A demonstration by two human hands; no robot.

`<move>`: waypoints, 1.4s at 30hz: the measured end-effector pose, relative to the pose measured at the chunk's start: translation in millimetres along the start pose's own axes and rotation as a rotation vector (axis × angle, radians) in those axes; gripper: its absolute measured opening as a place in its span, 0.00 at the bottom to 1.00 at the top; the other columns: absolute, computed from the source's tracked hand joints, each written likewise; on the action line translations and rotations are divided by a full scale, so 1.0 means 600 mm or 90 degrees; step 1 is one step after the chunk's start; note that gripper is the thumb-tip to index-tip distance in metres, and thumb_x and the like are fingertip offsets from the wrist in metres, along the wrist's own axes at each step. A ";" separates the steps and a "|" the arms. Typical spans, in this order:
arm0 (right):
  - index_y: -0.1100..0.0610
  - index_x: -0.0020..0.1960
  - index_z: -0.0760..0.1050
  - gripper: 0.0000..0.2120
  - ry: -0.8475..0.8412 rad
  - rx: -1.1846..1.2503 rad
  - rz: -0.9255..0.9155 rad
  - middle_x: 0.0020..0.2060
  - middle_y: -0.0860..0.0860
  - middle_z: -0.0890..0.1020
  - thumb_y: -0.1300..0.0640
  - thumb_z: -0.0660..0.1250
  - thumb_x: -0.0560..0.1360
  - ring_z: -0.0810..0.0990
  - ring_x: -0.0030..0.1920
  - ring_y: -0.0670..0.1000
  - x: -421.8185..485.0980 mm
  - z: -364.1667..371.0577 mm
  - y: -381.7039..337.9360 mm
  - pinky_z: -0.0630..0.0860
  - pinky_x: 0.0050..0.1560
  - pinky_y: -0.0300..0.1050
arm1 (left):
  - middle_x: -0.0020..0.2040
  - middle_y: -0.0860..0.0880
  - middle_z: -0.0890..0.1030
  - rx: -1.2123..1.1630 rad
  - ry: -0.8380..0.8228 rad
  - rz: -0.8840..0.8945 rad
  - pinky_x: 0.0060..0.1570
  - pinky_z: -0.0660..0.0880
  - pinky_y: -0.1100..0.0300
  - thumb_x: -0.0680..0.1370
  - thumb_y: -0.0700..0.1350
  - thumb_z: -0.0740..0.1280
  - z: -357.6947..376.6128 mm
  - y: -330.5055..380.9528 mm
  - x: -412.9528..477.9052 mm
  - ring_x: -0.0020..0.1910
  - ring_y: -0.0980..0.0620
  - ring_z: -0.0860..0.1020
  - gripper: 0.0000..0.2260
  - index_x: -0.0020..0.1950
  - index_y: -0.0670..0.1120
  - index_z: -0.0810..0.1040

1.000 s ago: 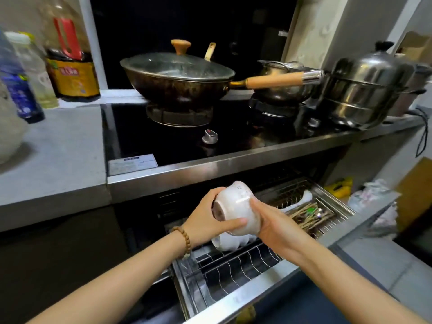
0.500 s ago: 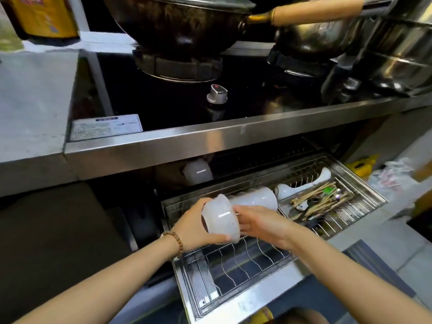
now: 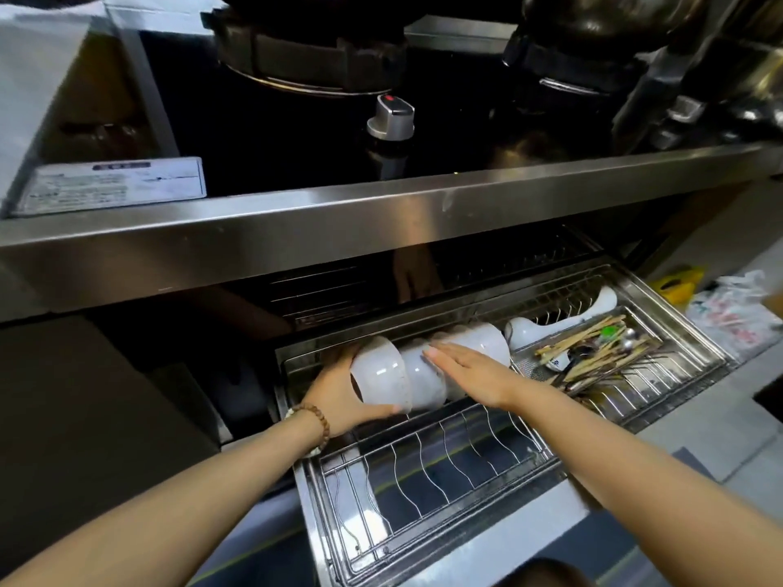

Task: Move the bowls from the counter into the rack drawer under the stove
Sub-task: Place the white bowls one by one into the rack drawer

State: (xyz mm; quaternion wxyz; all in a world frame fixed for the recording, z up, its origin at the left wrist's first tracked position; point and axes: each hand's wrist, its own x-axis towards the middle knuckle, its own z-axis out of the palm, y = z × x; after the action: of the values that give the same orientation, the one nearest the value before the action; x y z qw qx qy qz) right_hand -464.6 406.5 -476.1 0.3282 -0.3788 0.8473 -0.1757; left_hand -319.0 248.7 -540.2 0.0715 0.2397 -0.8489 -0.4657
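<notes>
A single head-worn wide-angle view looks forward and steeply down, from close above the stove's steel front edge (image 3: pixel 381 213). The pulled-out rack drawer (image 3: pixel 445 472) fills the lower middle, very near the lens. The hob and its knob (image 3: pixel 390 116) cross the top, and the floor (image 3: pixel 716 400) shows at the right. Straight edges bow toward the borders.

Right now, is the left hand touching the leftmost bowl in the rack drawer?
Touching. The head view shows the left hand wrapped round the leftmost bowl, thumb pressed against its lower rim.
</notes>
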 end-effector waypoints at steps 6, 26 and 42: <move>0.50 0.75 0.58 0.28 -0.038 -0.023 -0.001 0.76 0.45 0.56 0.38 0.46 0.79 0.52 0.76 0.45 0.013 0.013 0.012 0.45 0.75 0.45 | 0.64 0.51 0.73 0.022 -0.030 -0.009 0.61 0.73 0.52 0.56 0.59 0.79 0.018 -0.010 0.019 0.61 0.51 0.73 0.47 0.71 0.53 0.63; 0.46 0.75 0.56 0.29 -0.064 -0.020 -0.009 0.77 0.42 0.53 0.35 0.45 0.78 0.47 0.77 0.44 0.018 0.017 0.016 0.43 0.75 0.50 | 0.56 0.59 0.72 0.045 -0.064 0.028 0.54 0.71 0.60 0.58 0.57 0.79 0.031 -0.016 0.029 0.56 0.54 0.74 0.43 0.69 0.57 0.63; 0.44 0.73 0.61 0.28 -0.060 -0.067 -0.017 0.77 0.42 0.54 0.34 0.51 0.76 0.49 0.77 0.46 0.017 0.017 0.015 0.48 0.75 0.52 | 0.63 0.51 0.73 0.045 -0.065 -0.011 0.58 0.74 0.51 0.61 0.58 0.78 0.034 -0.001 0.017 0.60 0.51 0.73 0.41 0.69 0.52 0.63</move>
State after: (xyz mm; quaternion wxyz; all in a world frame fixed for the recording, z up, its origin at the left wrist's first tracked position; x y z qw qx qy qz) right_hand -467.4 404.5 -492.7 0.3448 -0.4147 0.8339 -0.1173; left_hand -334.7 259.2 -552.8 0.0155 0.2249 -0.8652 -0.4478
